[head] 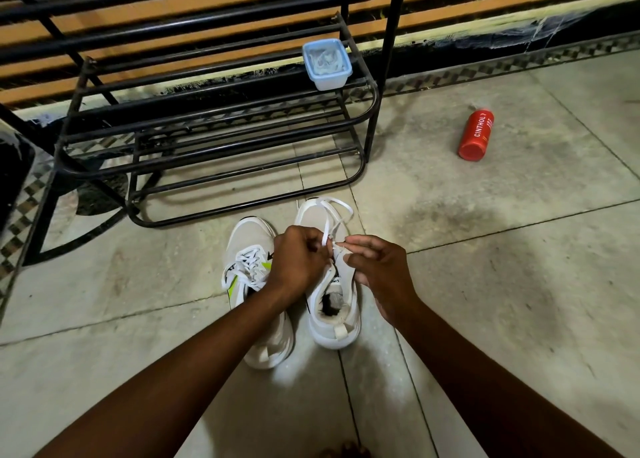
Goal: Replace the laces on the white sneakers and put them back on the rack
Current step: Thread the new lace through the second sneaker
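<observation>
We see two white sneakers side by side on the pale tiled floor (485,249), toes toward the black metal rack (214,135). The left sneaker (251,249) has soft mesh uppers with black and lime-yellow accents and is fully laced, its flat white laces crossing in neat rows. The right sneaker (332,305) stands just beside it, its mouth open and dark inside, its tongue pulled up. Our left hand (298,260) is curled over its upper, fingers pinching a flat white lace (337,211) that loops loosely over the toe. Our right hand (377,267) pinches the lace end between thumb and forefinger at the top of the tongue, the other fingers loosely bent. The rack is built of round tubes with curved corners. On its upper tier sits a small light-blue plastic tub (327,64), square with rounded edges, holding something pale. A smooth red cylindrical bottle (476,135) lies on its side, well apart to the right.
</observation>
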The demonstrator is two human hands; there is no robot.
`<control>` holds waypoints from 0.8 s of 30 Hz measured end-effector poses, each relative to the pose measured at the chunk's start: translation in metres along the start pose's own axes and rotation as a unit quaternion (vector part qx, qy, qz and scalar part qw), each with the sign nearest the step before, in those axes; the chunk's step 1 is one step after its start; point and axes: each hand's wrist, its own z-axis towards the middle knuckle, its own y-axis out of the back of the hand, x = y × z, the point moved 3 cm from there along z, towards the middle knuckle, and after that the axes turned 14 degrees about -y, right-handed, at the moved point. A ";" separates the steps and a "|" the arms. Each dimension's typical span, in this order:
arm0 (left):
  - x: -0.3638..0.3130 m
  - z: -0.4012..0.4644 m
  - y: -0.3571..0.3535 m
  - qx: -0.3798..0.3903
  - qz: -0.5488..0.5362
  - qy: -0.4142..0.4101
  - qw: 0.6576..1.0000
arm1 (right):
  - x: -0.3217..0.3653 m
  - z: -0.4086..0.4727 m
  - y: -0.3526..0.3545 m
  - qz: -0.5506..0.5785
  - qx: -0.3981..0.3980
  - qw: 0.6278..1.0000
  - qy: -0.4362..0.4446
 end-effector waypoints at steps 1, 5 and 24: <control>0.001 0.000 -0.001 0.002 0.012 -0.006 1.000 | -0.001 0.000 0.000 0.010 0.004 1.000 -0.001; 0.001 0.000 -0.001 -0.011 0.013 -0.001 1.000 | -0.001 0.004 0.001 0.061 0.030 0.997 -0.017; -0.003 -0.013 -0.004 -0.058 0.140 0.020 0.988 | 0.021 0.024 -0.003 -0.098 -0.085 0.974 0.185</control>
